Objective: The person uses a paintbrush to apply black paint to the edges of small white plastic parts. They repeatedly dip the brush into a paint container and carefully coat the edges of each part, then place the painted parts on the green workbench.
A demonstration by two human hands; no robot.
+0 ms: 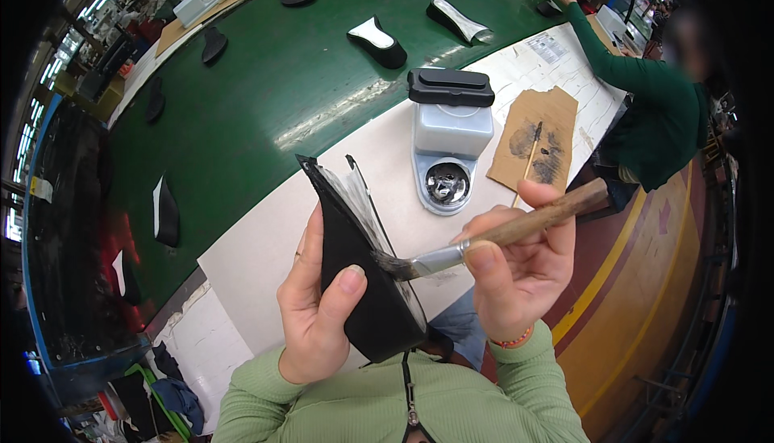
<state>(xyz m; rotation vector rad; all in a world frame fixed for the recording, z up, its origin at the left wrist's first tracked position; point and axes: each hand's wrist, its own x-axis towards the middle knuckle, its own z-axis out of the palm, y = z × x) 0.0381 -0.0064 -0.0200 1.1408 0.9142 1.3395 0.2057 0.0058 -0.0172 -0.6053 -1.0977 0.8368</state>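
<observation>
My left hand is closed round a black wedge shoe sole, thumb on its dark side, held up in front of my chest. Whitish material shows along the sole's right side. In my right hand is a brush with a wooden handle and metal ferrule. Its dark bristles touch the sole's edge. Beyond the brush stands a translucent plastic dispenser with a black lid; its round front cup holds dark, shiny liquid.
A stained cardboard piece with a thin stick lies right of the dispenser. Past the pale work surface, a green belt carries several soles. A co-worker in a green sleeve reaches over the belt at far right.
</observation>
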